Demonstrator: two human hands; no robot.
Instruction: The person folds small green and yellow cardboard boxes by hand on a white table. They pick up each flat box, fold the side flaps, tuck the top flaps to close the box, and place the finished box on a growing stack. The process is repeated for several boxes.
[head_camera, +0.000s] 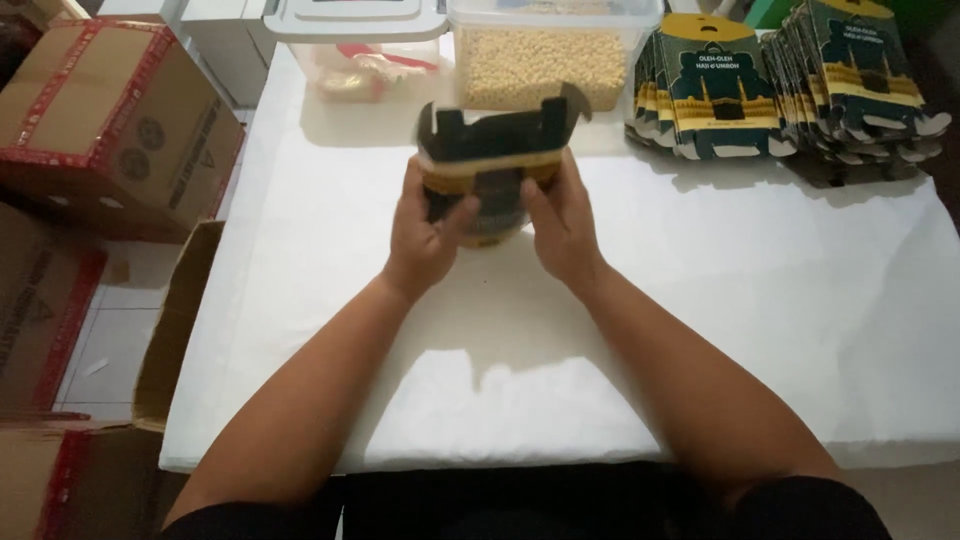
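Holding item: dark-and-gold folding carton (492, 160), upright, flaps upward, gripped between left hand (425, 235) and right hand (562, 228) above white table (750, 300).

Small home packing setup, not a factory. Evidence: white paper-covered counter (760, 300) used as a work surface, pale tiled floor (110, 330) beside it, taped brown cardboard shipping cartons (110, 110) stacked on the left. At the counter's far edge: clear plastic tub of small beige round pieces (545, 65), second clear lidded plastic tub (360, 60), and a fanned stack of flat dark-green-and-yellow printed card boxes (790, 85).
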